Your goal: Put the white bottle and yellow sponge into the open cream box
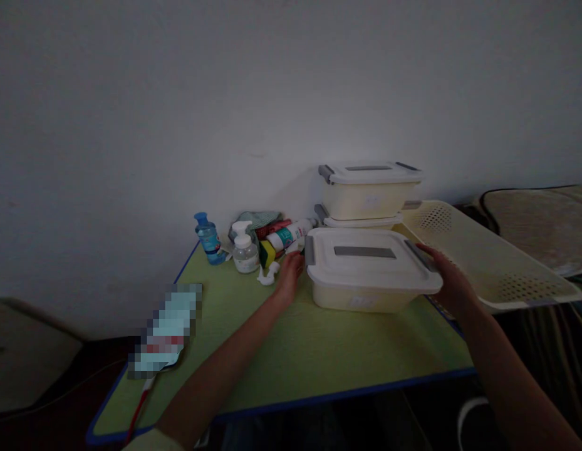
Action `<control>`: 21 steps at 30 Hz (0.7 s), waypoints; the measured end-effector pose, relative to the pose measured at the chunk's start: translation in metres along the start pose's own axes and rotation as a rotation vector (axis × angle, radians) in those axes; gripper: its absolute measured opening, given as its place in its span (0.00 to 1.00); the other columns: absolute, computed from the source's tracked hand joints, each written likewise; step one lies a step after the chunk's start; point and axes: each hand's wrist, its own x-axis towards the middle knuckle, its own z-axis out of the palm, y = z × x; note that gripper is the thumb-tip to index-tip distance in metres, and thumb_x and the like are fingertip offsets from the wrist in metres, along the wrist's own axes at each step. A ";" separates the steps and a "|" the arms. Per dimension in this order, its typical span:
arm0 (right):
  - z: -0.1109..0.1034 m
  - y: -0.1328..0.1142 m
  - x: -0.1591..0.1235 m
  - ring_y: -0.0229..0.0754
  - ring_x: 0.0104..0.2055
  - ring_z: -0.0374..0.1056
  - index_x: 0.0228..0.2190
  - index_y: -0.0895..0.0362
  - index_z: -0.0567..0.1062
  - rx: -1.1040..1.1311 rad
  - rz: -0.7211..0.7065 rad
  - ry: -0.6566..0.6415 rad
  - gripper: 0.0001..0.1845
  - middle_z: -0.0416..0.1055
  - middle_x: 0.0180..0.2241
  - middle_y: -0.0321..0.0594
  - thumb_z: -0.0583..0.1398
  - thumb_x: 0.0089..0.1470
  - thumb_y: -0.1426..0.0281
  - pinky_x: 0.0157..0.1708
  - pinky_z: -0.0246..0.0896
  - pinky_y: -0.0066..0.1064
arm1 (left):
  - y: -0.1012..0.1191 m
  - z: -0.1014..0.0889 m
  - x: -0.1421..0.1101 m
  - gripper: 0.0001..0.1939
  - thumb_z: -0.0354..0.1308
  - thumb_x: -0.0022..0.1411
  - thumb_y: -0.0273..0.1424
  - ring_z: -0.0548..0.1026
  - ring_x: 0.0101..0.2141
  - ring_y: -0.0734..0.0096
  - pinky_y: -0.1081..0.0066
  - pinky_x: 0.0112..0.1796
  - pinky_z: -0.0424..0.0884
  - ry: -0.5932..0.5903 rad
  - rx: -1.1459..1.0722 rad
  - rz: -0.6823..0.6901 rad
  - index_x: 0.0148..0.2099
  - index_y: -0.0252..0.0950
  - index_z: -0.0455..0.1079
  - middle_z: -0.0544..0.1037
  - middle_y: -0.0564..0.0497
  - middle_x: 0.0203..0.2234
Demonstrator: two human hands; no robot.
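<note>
A cream storage box with a white lid and grey latches sits on the green table in front of me. My left hand is at its left end, fingers extended beside the left latch, with a narrow gap seeming to separate them from it. Against the right end is my right hand, its fingers gripping the edge by the right latch and partly hidden by the box. Close to my left hand lie a small white spray nozzle and a yellow-green sponge.
Behind stand two stacked lidded boxes. A cream perforated basket is at the right. Leftward are a pump bottle, a blue bottle, a lying white bottle, cloths and a blurred phone with a red cable.
</note>
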 end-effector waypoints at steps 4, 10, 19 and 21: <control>0.014 -0.020 0.017 0.46 0.39 0.71 0.40 0.50 0.73 -0.003 0.085 -0.044 0.24 0.74 0.42 0.38 0.60 0.41 0.52 0.33 0.68 0.34 | 0.034 0.011 0.012 0.13 0.49 0.58 0.39 0.73 0.34 0.71 0.71 0.36 0.68 0.027 -0.076 -0.046 0.42 0.38 0.64 0.73 0.49 0.37; 0.019 -0.011 0.037 0.49 0.48 0.65 0.37 0.52 0.74 -0.076 0.025 -0.104 0.24 0.70 0.47 0.35 0.63 0.31 0.66 0.43 0.63 0.35 | 0.053 0.028 0.007 0.32 0.64 0.38 0.21 0.72 0.42 0.67 0.72 0.41 0.67 -0.054 -0.033 -0.061 0.49 0.39 0.65 0.73 0.49 0.44; 0.017 0.009 0.048 0.50 0.50 0.63 0.32 0.52 0.73 0.060 0.038 -0.062 0.19 0.71 0.41 0.36 0.59 0.31 0.70 0.52 0.55 0.38 | 0.052 0.033 0.002 0.42 0.58 0.38 0.17 0.73 0.39 0.68 0.73 0.35 0.70 -0.098 -0.104 -0.154 0.58 0.43 0.58 0.71 0.51 0.46; 0.018 0.008 0.048 0.49 0.49 0.64 0.30 0.52 0.73 0.099 0.050 -0.039 0.18 0.72 0.40 0.36 0.59 0.30 0.72 0.52 0.55 0.37 | 0.052 0.035 0.001 0.42 0.57 0.38 0.16 0.73 0.37 0.70 0.75 0.34 0.69 -0.090 -0.136 -0.149 0.58 0.42 0.58 0.71 0.51 0.45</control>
